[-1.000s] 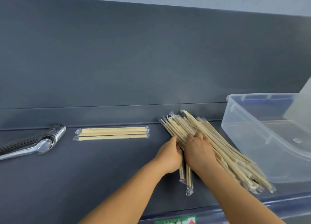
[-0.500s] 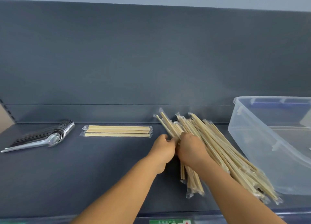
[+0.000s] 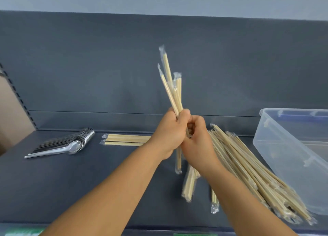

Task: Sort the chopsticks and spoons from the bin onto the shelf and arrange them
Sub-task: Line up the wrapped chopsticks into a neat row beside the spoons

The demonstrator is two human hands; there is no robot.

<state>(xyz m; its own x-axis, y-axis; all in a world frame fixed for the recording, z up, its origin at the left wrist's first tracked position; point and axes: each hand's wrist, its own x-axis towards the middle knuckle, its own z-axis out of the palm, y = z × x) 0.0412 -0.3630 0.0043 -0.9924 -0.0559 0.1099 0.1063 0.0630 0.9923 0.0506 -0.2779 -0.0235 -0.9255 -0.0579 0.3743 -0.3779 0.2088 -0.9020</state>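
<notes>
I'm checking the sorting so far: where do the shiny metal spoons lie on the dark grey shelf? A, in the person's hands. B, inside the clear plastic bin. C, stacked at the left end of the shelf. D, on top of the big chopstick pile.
C: the shiny metal spoons lie stacked at the left end of the dark grey shelf, left of the neat row of wrapped wooden chopsticks.
</notes>
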